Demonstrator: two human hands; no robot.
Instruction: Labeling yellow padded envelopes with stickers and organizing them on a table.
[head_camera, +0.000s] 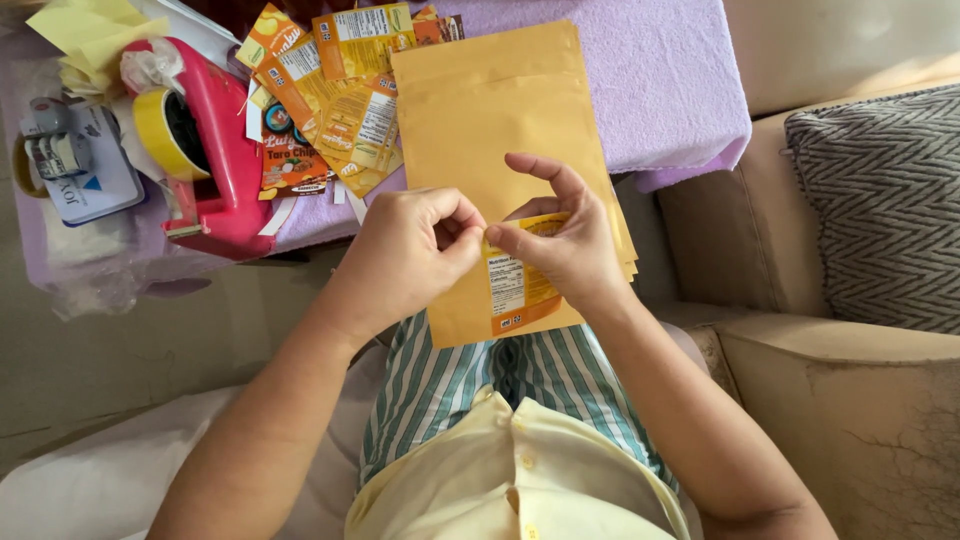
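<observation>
Sticker label (520, 285), orange with a white printed panel, lies on the lower part of the top kraft pouch (500, 130), long axis running toward the person. Left hand (405, 255) pinches narrow at its upper left corner; right hand (565, 245) pinches the same top edge, fingertips nearly touching. Tape dispenser (215, 150) sits well apart, left.

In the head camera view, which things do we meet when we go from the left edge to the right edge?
White box with blue print → yellow tape roll in the pink dispenser → left hand → orange label → right hand → grey patterned cushion.
</observation>
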